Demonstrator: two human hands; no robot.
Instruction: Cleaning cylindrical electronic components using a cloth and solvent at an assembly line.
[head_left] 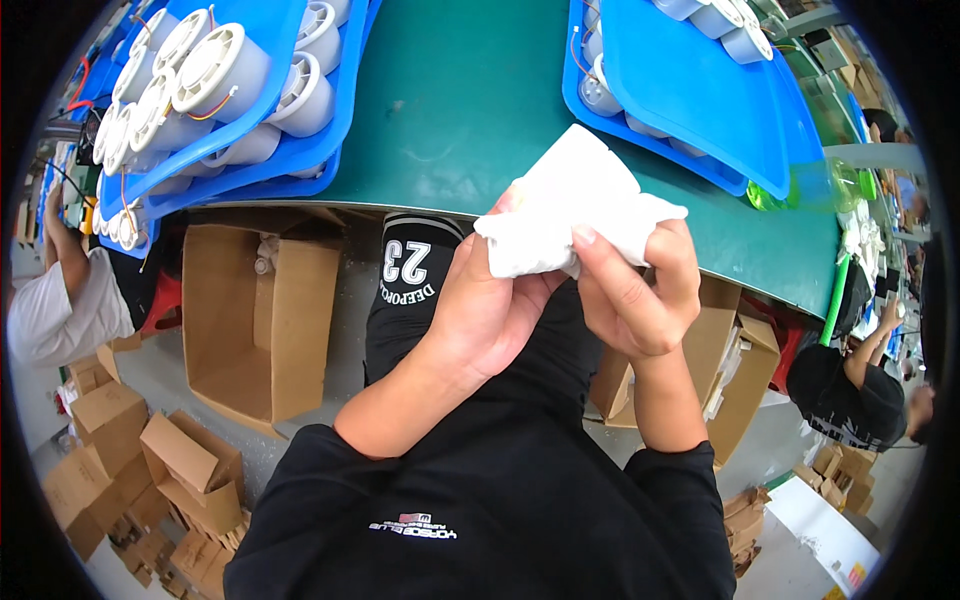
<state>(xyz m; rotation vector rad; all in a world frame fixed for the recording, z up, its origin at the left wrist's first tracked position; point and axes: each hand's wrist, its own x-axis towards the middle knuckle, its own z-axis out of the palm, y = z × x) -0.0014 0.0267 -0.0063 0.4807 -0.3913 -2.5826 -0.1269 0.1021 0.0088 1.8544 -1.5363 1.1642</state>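
Note:
A crumpled white cloth (575, 205) is held up in front of my chest, just below the green table's (470, 110) near edge. My left hand (490, 310) grips its lower left part from underneath. My right hand (640, 290) pinches its right side, thumb on the front of the cloth. Both hands are closed on the cloth. I wear a black shirt and black trousers with white markings.
Stacked blue trays (250, 130) with several white round fan-like parts (215, 70) sit on the left of the table, more blue trays (700, 100) on the right. An open cardboard box (255, 320) stands on the floor at the left, small boxes (150, 470) below. Other people sit at left (60, 300) and right (850, 380).

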